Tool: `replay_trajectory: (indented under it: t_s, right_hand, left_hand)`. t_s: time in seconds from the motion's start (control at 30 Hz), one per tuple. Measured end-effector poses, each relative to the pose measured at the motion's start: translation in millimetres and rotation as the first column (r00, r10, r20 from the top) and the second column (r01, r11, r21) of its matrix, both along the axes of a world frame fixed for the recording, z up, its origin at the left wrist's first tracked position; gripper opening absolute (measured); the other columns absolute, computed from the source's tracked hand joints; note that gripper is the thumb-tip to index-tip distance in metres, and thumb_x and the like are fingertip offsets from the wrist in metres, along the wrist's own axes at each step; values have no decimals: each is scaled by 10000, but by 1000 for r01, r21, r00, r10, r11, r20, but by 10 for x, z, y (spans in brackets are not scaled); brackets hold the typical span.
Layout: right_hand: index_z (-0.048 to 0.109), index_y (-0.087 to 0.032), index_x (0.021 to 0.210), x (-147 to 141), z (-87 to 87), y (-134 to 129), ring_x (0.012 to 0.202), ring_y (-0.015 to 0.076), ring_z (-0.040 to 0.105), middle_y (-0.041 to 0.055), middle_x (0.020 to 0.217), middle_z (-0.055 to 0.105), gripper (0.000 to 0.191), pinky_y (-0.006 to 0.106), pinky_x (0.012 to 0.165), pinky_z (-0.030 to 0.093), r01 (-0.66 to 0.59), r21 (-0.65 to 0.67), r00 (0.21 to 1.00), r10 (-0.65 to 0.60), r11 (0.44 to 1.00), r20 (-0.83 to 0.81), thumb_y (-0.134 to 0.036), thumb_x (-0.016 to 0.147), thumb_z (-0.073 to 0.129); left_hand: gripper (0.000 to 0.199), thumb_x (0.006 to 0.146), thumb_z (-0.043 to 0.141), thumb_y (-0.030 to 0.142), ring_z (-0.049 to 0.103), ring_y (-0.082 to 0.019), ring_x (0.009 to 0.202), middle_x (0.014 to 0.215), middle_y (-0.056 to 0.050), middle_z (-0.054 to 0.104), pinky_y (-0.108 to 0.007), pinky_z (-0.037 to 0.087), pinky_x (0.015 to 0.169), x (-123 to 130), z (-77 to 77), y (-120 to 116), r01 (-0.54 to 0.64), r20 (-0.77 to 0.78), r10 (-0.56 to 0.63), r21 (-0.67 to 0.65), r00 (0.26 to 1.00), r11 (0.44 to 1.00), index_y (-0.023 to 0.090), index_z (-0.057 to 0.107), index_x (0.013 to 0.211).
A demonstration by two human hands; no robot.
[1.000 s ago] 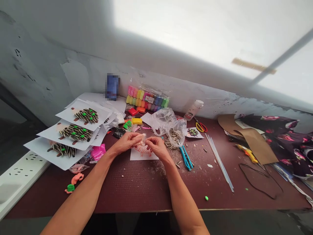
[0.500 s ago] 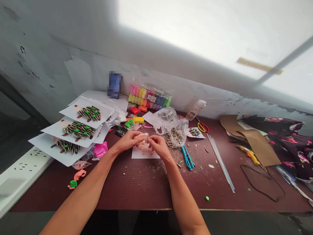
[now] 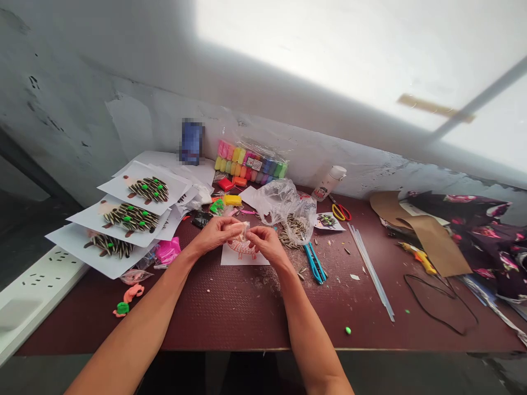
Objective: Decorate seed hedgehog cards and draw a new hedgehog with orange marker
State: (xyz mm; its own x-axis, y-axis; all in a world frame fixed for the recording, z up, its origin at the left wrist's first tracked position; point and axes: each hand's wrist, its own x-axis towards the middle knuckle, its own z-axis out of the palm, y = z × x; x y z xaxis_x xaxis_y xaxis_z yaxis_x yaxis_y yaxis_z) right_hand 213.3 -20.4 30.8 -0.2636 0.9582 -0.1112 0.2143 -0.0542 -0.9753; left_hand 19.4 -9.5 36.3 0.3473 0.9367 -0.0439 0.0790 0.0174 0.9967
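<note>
My left hand [image 3: 214,236] and my right hand [image 3: 267,242] meet over the middle of the table, fingers closed in a pinch. Between them is a small clear plastic packet [image 3: 244,231] with something pale in it, perhaps clay. Both hands grip it, and my fingers cover part of it. Under them lies a white sheet with an orange line drawing [image 3: 242,251], partly hidden by my hands. Just right of my right hand, a clear plastic bag [image 3: 302,222] spills striped sunflower seeds [image 3: 290,240]. A blue box cutter [image 3: 315,264] lies beside the seeds.
At left, sheets with seed-covered hedgehogs [image 3: 130,218] overlap near a white power strip [image 3: 41,291]. Behind stands a pack of coloured clay [image 3: 251,164]. To the right are a white bottle [image 3: 329,184], scissors [image 3: 341,211], glue sticks [image 3: 373,271] and a yellow glue gun [image 3: 424,260] with its cord.
My hands stay in nearly the same place with the packet between them. Slightly more of the packet's pale contents shows now. The whole view has shifted a little.
</note>
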Motion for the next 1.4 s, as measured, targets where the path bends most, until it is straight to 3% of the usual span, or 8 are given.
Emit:
replay_trajectory:
  t_s: [0.2,0.4,0.6,0.8,0.93,1.13,1.4]
  right_hand:
    - [647,-176,710,-17,-33,-9,567,97,541,-7,626,635,383,199,539,387,72,41,995,-74,997,70,-541,785,736]
    - [613,-188,695,-39,18,-16,525,97,518,-7,630,606,422,213,490,390,24,-4,997,-24,1000,-71,-597,782,671]
    - [661,-179,745,-47,51,-26,550,92,539,-2,676,642,251,187,476,393,26,-38,997,-28,999,-78,-428,728,689]
    - [693,-179,796,-50,68,-30,556,90,549,3,722,689,194,175,459,397,35,-75,997,-40,997,-64,-333,691,640]
    - [677,-181,753,-65,51,-19,548,84,547,-7,684,674,157,171,472,402,56,-72,997,-59,996,-48,-322,690,650]
    - [629,-186,668,-75,49,-26,527,82,521,-12,624,631,190,176,473,404,76,-46,997,-77,996,-13,-362,738,636]
    - [665,-177,720,-46,32,-22,549,91,532,-7,651,644,246,179,469,398,86,-46,995,-88,995,-37,-409,698,745]
  left_hand:
    - [478,724,767,561,456,-91,539,667,22,585,-207,345,480,13,-16,0,28,5,-28,6,1000,1000,132,701,926]
    - [471,736,749,546,469,-90,561,688,27,567,-207,350,499,-6,4,0,52,79,-52,-5,996,999,135,670,952]
    - [467,726,738,554,401,-75,518,639,38,522,-204,288,476,-14,-37,28,36,51,-36,9,998,999,126,662,897]
    - [483,710,755,567,514,-104,605,719,6,603,-216,389,549,-2,-88,49,33,89,-34,8,995,999,125,668,886]
    - [491,709,762,568,560,-124,656,756,-8,636,-233,439,596,4,-106,55,34,76,-36,23,996,999,122,687,899]
    - [441,759,736,542,533,-119,640,724,0,621,-224,417,571,4,-67,35,55,36,-56,34,998,998,126,699,902]
    - [528,787,674,634,501,-115,605,706,-19,636,-225,371,543,14,-90,16,45,-14,-44,82,999,996,114,722,864]
